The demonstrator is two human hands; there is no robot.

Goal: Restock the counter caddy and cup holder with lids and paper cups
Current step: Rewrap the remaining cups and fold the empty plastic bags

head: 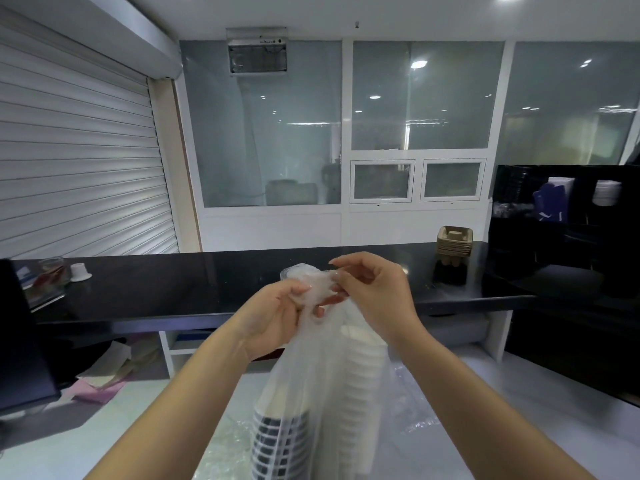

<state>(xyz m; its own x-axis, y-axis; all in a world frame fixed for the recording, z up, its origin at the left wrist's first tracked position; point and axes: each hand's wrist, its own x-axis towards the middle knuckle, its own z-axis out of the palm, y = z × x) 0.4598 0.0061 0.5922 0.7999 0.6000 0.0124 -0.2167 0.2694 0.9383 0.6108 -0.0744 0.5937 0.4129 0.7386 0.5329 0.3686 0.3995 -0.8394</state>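
Where the two bare forearms come up from 6 o'clock, a thin clear plastic bag (311,368) hanging at centre, bunched at its neck. Inside it, at 6 o'clock, a nested stack of paper cups with black-and-white rims (277,441) on the left, and just beside it on the right a taller stack of plain white paper cups (363,368). Left hand (277,317) gripping the gathered neck of the bag, fingers curled round the plastic. Right hand (374,292) at about 1 o'clock of the left, thumb and fingertips pinching the twisted top of the same bag, the other fingers loosely bent above. Crumpled clear wrap (412,407) lying on the pale floor below, at 5 o'clock. Beyond the hands, a long glossy black surface (207,282) running from 9 to 3 o'clock. On it at 9 o'clock a small white upturned cup (80,271) near a glass jar (52,271); at 2 o'clock a stack of brown pulp cup trays (454,241). Farther right, at 3 o'clock, a black counter caddy (519,216) with a stack of white lids (606,192) in one compartment and blue-and-white items in another, too blurred to tell. Behind, at 10 o'clock, a white roller shutter (79,161); at 12 o'clock, frosted glass panels (273,133).
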